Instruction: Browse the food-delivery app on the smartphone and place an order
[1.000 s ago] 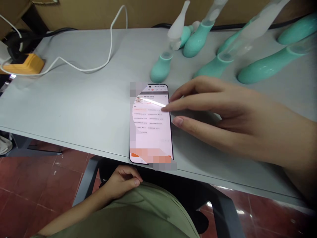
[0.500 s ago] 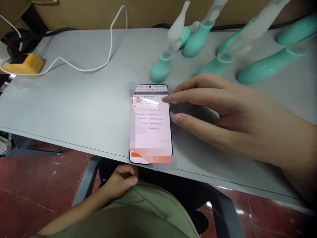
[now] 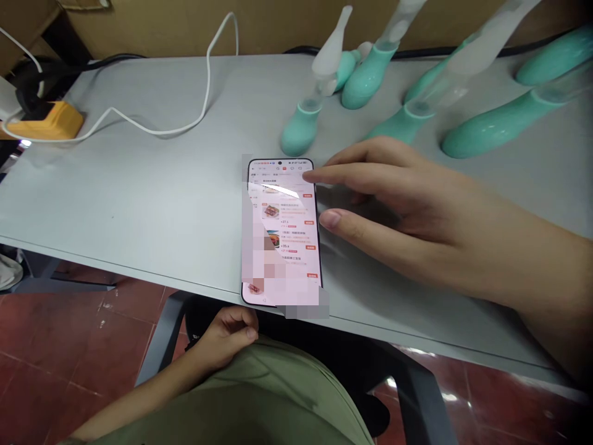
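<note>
A smartphone point(image 3: 301, 247) lies face up at the table's front edge, its lit screen showing a list with small food pictures. Parts of the phone are blurred by pixel blocks. Over its upper right side reaches my right hand point(image 3: 417, 216), open, fingers stretched and apart. The index fingertip is at the screen's right edge; whether it touches the glass I cannot tell. My right thumb is beside the phone's right side. Below the table edge, my left hand point(image 3: 231, 334) rests by the green shirt point(image 3: 278, 395), fingers curled in and nothing visible in them.
Several teal bulbs with clear necks and white tips stand or lean at the back right, one teal bulb point(image 3: 300, 133) just behind the phone. A white cable point(image 3: 157, 131) curves across the grey table point(image 3: 139, 185) from a yellow power strip point(image 3: 60, 120) at left.
The phone's screen has switched from a page of text options with orange buttons at the bottom to a list with food pictures. My right index finger has shifted slightly upward.
</note>
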Action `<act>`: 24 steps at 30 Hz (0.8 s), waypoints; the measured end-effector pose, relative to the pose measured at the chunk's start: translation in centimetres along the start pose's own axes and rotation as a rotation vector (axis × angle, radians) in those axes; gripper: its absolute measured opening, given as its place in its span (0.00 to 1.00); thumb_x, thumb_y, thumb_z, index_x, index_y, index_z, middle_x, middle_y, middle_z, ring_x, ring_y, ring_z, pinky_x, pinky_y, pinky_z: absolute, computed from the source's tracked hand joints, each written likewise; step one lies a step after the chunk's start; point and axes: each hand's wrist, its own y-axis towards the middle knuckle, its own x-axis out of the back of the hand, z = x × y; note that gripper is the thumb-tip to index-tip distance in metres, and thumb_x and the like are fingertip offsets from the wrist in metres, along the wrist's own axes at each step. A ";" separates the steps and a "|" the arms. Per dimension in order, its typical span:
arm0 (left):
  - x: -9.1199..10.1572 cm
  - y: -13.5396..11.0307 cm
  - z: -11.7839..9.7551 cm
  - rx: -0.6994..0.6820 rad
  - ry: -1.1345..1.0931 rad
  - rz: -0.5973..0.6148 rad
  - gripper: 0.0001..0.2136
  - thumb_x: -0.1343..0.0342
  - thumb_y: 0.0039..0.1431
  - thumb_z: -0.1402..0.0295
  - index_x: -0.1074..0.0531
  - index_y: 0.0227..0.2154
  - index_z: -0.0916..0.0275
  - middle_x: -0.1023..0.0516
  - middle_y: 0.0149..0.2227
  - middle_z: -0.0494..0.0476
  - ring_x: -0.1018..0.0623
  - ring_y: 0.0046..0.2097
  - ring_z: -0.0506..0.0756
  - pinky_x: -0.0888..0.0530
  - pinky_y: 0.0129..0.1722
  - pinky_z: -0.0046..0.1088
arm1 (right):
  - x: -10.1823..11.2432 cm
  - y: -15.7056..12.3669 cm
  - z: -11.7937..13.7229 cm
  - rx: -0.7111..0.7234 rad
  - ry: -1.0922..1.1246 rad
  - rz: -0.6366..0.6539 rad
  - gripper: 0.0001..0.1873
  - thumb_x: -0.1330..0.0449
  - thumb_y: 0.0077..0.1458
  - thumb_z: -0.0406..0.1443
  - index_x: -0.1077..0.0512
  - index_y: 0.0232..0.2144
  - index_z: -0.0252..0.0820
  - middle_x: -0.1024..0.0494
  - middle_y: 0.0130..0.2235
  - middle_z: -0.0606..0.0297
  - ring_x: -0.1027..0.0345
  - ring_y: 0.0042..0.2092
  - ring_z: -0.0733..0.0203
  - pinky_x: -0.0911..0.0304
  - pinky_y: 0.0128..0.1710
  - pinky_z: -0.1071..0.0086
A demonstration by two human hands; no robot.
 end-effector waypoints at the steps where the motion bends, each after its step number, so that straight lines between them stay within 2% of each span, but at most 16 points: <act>1: 0.0 0.0 0.0 -0.003 -0.002 0.002 0.19 0.29 0.59 0.55 0.27 0.28 0.64 0.32 0.26 0.48 0.35 0.30 0.48 0.37 0.33 0.24 | 0.0 0.0 0.0 0.009 0.009 -0.002 0.23 0.41 0.67 0.47 0.24 0.61 0.52 0.25 0.56 0.54 0.26 0.55 0.44 0.26 0.53 0.46; 5: 0.1 0.0 0.1 0.000 -0.014 0.004 0.18 0.29 0.60 0.55 0.27 0.28 0.64 0.31 0.27 0.49 0.34 0.30 0.49 0.36 0.34 0.25 | 0.2 0.0 0.0 0.134 0.056 0.047 0.15 0.40 0.66 0.46 0.17 0.50 0.57 0.24 0.52 0.58 0.26 0.57 0.46 0.27 0.55 0.48; 7: 0.1 0.1 0.0 0.004 -0.019 0.000 0.19 0.29 0.60 0.54 0.27 0.28 0.64 0.31 0.26 0.49 0.34 0.30 0.49 0.36 0.34 0.25 | 0.2 0.0 0.1 0.173 0.067 0.073 0.14 0.40 0.67 0.46 0.16 0.47 0.57 0.24 0.51 0.58 0.26 0.56 0.47 0.27 0.54 0.48; 14: 0.0 0.0 0.0 -0.001 -0.012 -0.019 0.19 0.29 0.60 0.53 0.26 0.28 0.64 0.29 0.26 0.50 0.33 0.31 0.50 0.36 0.34 0.26 | 0.2 0.0 0.1 0.134 0.036 0.053 0.20 0.41 0.68 0.46 0.20 0.56 0.48 0.23 0.55 0.54 0.26 0.56 0.46 0.28 0.59 0.47; 21: 0.2 0.0 0.2 -0.007 -0.011 -0.009 0.18 0.30 0.61 0.54 0.25 0.29 0.64 0.29 0.27 0.50 0.33 0.31 0.50 0.36 0.35 0.26 | 0.1 -0.1 0.2 0.106 0.045 0.057 0.17 0.41 0.67 0.44 0.19 0.53 0.52 0.23 0.54 0.55 0.26 0.57 0.43 0.28 0.57 0.45; 24: 0.2 0.0 0.1 -0.007 -0.006 -0.009 0.19 0.30 0.61 0.53 0.26 0.28 0.64 0.29 0.27 0.50 0.33 0.31 0.50 0.36 0.35 0.26 | 0.1 -0.1 0.1 0.076 0.051 0.052 0.18 0.41 0.66 0.45 0.20 0.55 0.55 0.23 0.54 0.56 0.25 0.55 0.43 0.27 0.55 0.45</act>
